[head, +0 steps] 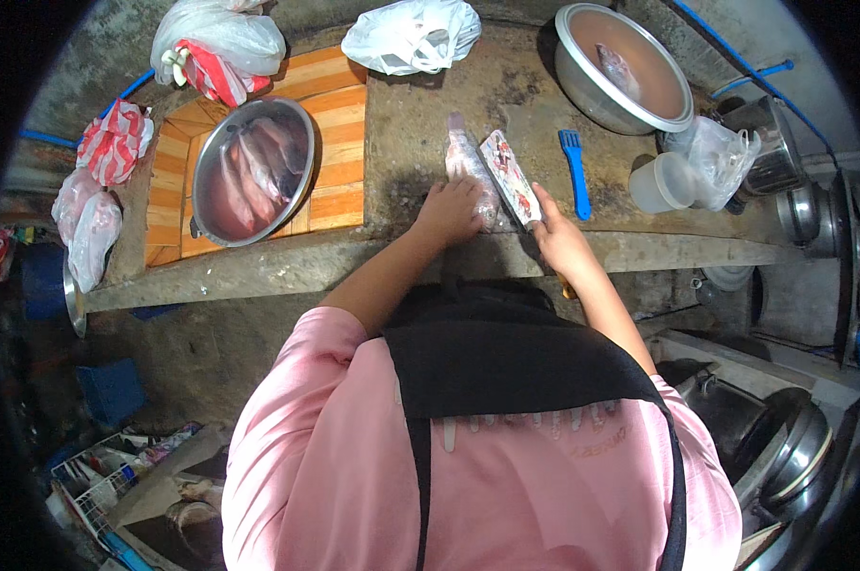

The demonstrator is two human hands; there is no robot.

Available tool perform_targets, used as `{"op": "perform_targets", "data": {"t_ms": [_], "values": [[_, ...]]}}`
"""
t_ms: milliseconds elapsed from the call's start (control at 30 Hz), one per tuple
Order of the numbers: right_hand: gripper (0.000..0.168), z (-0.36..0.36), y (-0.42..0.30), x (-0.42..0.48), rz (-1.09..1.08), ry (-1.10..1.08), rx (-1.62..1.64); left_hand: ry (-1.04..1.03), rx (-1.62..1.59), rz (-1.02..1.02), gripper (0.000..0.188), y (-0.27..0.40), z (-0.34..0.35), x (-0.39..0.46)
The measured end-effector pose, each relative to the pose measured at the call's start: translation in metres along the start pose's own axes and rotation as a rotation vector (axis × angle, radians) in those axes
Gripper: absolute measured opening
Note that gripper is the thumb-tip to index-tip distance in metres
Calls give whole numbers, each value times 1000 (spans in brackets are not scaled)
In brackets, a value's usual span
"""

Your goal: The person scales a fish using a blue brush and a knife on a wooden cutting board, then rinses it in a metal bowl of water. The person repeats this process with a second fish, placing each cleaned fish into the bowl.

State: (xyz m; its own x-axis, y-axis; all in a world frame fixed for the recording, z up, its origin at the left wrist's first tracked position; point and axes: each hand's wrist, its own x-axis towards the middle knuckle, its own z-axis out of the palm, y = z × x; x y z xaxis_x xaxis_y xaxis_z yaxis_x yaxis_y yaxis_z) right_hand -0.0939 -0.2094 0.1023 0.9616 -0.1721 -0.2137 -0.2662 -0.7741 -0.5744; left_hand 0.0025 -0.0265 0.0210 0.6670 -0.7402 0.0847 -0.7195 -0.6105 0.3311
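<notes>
A pale, scaly fish (pixel 464 157) lies on the concrete counter (pixel 401 157), its tail pointing away from me. My left hand (pixel 452 208) rests over its near end and holds it down, hiding that part. In my right hand (pixel 562 243) is a broad-bladed knife (pixel 510 178), tilted beside the fish on its right. White and red patches cover the blade's face, and a bit of orange-brown handle shows below the hand. Whether the blade touches the fish I cannot tell. Right of the knife lies a blue slotted plastic tool (pixel 575 173).
Several fish soak in a metal basin (pixel 305 203) on wooden slats (pixel 338 164) at left. At back right, a large tub (pixel 565 68) holds cloudy water and fish. A plastic container (pixel 662 184) stands near it. Plastic bags (pixel 415 36) line the back. The counter's front edge (pixel 294 264) is close to me.
</notes>
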Motion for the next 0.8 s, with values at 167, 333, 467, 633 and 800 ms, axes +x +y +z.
{"op": "perform_targets", "data": {"t_ms": [167,333,467,633,800], "values": [[60,-5,-19,1,51,-106,-52,-8,-12,-98,54,6,-5,-3],[60,-7,-29,3,56,-145,-143,115,-46,-59,53,8,-1,-5],[60,-10,-31,2,46,-155,-154,35,-14,-77,51,13,-8,-1],[60,-12,-37,1,68,-137,-190,122,21,-63,52,11,0,-2],[59,-12,-26,-1,3,-108,-136,162,-30,-62,47,7,9,-1]]}}
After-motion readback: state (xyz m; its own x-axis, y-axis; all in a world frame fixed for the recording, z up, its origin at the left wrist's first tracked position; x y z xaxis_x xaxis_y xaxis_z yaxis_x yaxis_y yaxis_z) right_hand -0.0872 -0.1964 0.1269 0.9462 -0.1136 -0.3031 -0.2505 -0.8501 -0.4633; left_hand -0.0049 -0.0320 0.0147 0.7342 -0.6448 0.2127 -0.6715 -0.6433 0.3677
